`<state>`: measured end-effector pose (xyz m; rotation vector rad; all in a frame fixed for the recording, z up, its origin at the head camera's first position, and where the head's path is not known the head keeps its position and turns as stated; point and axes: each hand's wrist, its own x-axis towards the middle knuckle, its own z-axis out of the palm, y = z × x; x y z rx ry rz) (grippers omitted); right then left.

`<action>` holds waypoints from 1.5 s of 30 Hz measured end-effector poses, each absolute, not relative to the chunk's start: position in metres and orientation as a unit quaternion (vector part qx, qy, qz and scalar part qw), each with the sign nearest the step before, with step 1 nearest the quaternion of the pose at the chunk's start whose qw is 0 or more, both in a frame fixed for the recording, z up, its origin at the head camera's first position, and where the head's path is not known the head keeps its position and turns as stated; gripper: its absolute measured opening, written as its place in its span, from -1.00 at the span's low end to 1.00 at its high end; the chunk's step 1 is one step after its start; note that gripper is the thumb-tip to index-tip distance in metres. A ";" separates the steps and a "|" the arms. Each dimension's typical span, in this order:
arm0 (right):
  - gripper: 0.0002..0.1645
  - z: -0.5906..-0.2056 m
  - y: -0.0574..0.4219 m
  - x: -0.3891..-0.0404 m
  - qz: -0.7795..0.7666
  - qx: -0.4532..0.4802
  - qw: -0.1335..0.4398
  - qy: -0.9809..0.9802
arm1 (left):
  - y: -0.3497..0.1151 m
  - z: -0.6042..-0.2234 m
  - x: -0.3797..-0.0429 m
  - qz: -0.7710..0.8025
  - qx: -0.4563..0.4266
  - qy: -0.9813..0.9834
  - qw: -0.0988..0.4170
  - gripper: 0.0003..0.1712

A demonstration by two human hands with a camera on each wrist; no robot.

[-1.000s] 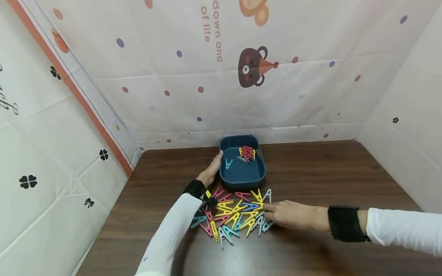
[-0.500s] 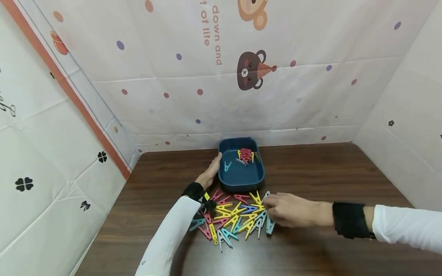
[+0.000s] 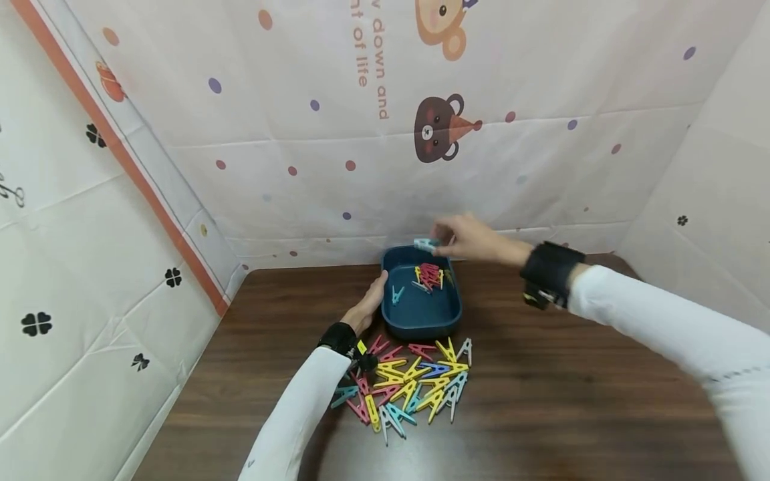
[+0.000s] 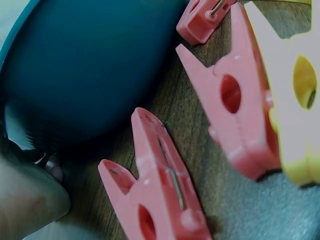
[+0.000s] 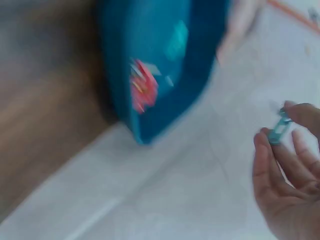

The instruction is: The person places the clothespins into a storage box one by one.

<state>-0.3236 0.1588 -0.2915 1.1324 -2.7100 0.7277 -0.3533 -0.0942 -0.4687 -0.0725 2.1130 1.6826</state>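
Observation:
My right hand (image 3: 472, 238) is raised over the back right rim of a dark blue plastic bin (image 3: 415, 329). Between thumb and fingertips it pinches a light blue clothespin (image 3: 425, 244), also seen in the right wrist view. My left hand (image 3: 368, 300) rests along the outside of the bin's left wall; most of its fingers are hidden. Inside the bin lie a bunch of red clothespins (image 3: 430, 275) with a few yellow ones, a pale one and a teal clothespin (image 3: 397, 295). Close to the left wrist camera are pink clothespins (image 4: 240, 105) and a yellow clothespin (image 4: 295, 100).
Several loose clothespins (image 3: 415, 381) in yellow, red, blue, teal and grey spread over the brown wooden table (image 3: 541, 414) in front of the bin. A white patterned sheet (image 3: 337, 194) hangs behind the table's far edge and continues along both sides.
My right hand has picked a light blue clothespin from the right edge of the pile and carried it up and away to above the bin. The left hand stays at the bin's wall.

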 end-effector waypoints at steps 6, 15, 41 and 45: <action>-0.70 -0.283 0.130 -0.382 0.192 0.273 0.036 -0.942 | -0.096 -0.469 -0.351 0.613 -0.023 0.760 0.217 -0.06; -0.83 -0.346 0.101 -0.405 0.156 0.159 -0.091 -0.971 | -0.095 -0.468 -0.349 0.612 -0.024 0.760 0.217 -0.03; -0.88 -0.311 0.152 -0.241 0.032 0.405 0.090 -0.909 | -0.096 -0.467 -0.340 0.616 -0.016 0.761 0.204 -0.04; -0.73 -0.340 0.163 -0.196 0.017 0.488 0.040 -0.872 | -0.094 -0.467 -0.341 0.618 -0.017 0.759 0.203 -0.07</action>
